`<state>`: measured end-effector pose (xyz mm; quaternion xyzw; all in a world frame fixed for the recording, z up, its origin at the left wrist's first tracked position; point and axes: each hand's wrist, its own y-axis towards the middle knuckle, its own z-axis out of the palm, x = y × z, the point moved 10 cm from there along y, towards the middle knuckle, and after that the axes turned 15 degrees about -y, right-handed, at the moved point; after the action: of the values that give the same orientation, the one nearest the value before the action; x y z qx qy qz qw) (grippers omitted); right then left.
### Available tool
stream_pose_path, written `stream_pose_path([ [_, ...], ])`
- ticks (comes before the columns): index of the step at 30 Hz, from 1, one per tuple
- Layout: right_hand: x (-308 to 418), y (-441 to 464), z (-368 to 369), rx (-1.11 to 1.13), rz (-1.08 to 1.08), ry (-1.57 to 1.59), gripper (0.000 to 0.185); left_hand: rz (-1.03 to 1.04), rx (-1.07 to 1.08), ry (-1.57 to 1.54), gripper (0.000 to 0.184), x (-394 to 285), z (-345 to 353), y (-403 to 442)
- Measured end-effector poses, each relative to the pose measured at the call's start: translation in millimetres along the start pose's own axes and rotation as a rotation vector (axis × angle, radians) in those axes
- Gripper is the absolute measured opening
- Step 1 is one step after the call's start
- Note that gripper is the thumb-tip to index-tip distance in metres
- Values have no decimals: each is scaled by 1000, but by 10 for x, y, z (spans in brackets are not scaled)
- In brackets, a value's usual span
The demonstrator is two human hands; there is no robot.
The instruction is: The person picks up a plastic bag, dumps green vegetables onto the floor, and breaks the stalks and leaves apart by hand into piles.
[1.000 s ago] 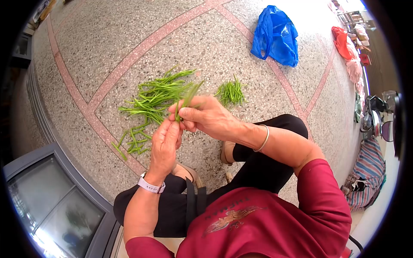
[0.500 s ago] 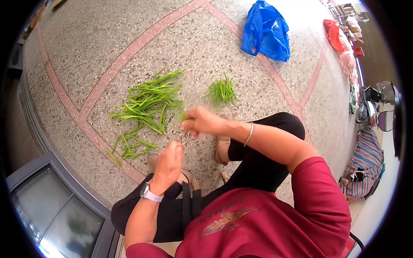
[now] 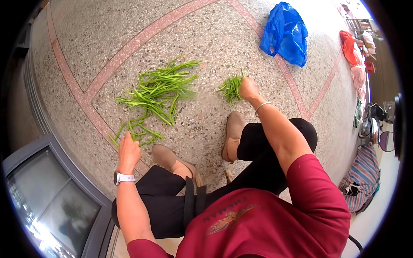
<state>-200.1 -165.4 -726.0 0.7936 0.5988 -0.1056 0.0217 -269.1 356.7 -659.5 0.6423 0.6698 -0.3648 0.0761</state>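
My right hand [image 3: 249, 89] is closed at the edge of a small bunch of trimmed green vegetable stems [image 3: 231, 89] on the floor, and one stem pokes up beside its fingers. At the lower left, my left hand [image 3: 128, 153] reaches down with its fingers pinched together over a scatter of short stem pieces [image 3: 148, 129]. What its fingertips hold, if anything, is hidden. Between the hands and farther forward lies a larger loose heap of long green stems [image 3: 159, 90], touched by neither hand.
A blue plastic bag [image 3: 285, 36] lies on the speckled floor [image 3: 202, 142] at the upper right. My shoes [image 3: 234, 131] stand close behind the piles. A grey-framed glass panel [image 3: 51, 198] is at the left, and a striped bag [image 3: 362, 178] at the right.
My hands, close together before, have parted. The right moved forward and right to the small bunch; the left moved left to the short pieces. The view has shifted slightly.
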Motion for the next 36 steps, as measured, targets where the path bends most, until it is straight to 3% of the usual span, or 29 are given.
stream_pose_path([
  [2,593,-53,409,394,-248,187,17,58,-24,12,43,-97,-46,2],
  [3,1193,-286,512,534,-601,-223,17,78,-9,-9,44,-299,-119,8],
  [4,1562,-491,368,563,-699,11,19,98,5,-28,45,-491,-187,9],
  [5,1895,-713,346,684,-721,198,22,114,7,-65,44,-635,-242,9],
  [7,2358,-998,177,570,-675,615,34,149,12,-139,43,-896,-329,20],
  [10,2769,-1167,130,610,-587,612,46,76,64,-222,39,-1023,-375,41],
  [12,2821,-1173,29,611,-478,507,47,45,70,-241,38,-1023,-377,47],
  [15,2932,-1134,117,527,-524,538,40,67,54,-244,38,-1021,-400,68],
  [18,2744,-1029,121,490,-349,636,27,102,51,-272,35,-1036,-374,73],
  [24,2422,-1223,-830,373,-534,793,13,95,121,-487,29,-1050,-85,111],
  [27,2311,-1344,-1528,206,-676,857,17,-2,172,-676,30,-1038,91,143],
  [30,2264,-1464,-1976,276,-789,781,23,-76,257,-903,31,-1249,163,90],
  [33,2187,-1577,-2372,195,-942,825,30,-146,287,-1187,27,-1399,220,42],
  [34,2106,-1545,-2462,136,-870,883,29,-151,281,-1272,26,-1417,200,39],
  [36,1907,-1364,-2514,291,-588,1064,26,-177,263,-1444,23,-1476,135,47],
])
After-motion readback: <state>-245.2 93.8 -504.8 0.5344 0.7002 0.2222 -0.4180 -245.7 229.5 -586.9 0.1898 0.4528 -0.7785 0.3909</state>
